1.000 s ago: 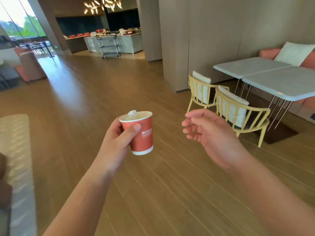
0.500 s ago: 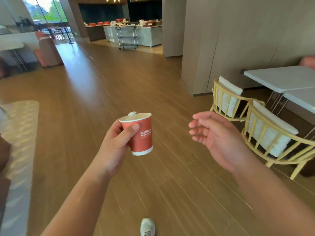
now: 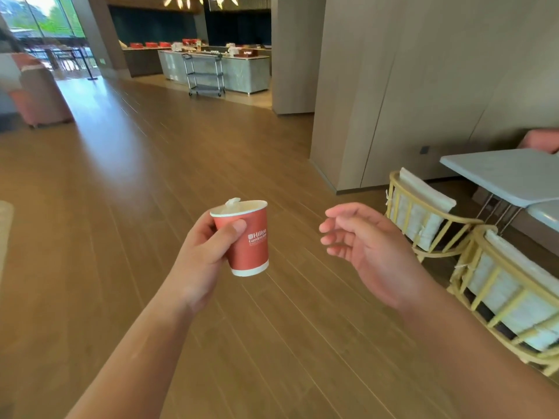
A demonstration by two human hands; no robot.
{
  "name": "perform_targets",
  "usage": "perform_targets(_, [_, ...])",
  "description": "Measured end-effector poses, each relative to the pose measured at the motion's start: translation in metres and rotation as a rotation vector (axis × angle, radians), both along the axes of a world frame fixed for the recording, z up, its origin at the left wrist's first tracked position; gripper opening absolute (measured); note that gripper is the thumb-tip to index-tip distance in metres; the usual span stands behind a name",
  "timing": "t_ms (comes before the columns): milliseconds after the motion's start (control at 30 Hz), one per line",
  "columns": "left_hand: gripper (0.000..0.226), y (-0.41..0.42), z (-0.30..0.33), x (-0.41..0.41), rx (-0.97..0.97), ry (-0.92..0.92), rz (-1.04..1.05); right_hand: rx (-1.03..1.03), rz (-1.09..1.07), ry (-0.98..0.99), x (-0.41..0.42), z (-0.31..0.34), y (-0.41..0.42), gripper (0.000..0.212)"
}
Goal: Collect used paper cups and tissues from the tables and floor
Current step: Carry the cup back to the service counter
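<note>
I noted the left hand gripping the red paper cup upright over the floor, presumably to keep the tissue wadded inside, while the right hand hung empty, fingers loosely curled, free to collect more.

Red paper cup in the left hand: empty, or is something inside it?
Not empty: a crumpled white tissue pokes above the rim of the red paper cup that the left hand grips. Liquid: cannot tell.
</note>
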State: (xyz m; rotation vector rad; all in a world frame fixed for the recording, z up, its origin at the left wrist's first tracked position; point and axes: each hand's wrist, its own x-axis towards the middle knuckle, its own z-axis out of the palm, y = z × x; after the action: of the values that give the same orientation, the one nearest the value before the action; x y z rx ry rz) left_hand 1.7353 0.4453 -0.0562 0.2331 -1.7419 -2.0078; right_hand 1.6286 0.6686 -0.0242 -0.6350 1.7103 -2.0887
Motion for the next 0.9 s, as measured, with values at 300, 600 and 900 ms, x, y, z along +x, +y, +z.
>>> perform_targets(300, [0.064, -0.100, -0.008, -0.121, -0.008, -0.009, -0.007, -0.003, -0.005, -0.005, -0.122, -0.010, -0.099, 0.018])
perform_targets(600, [0.064, -0.205, -0.005, -0.297, -0.016, -0.046, 0.015, -0.041, -0.020, -0.038, -0.300, -0.019, -0.211, 0.023])
perform_targets(900, [0.058, -0.306, 0.025, -0.422, -0.070, -0.035, 0.049, -0.085, 0.062, -0.024, -0.442, 0.010, -0.328, 0.023])
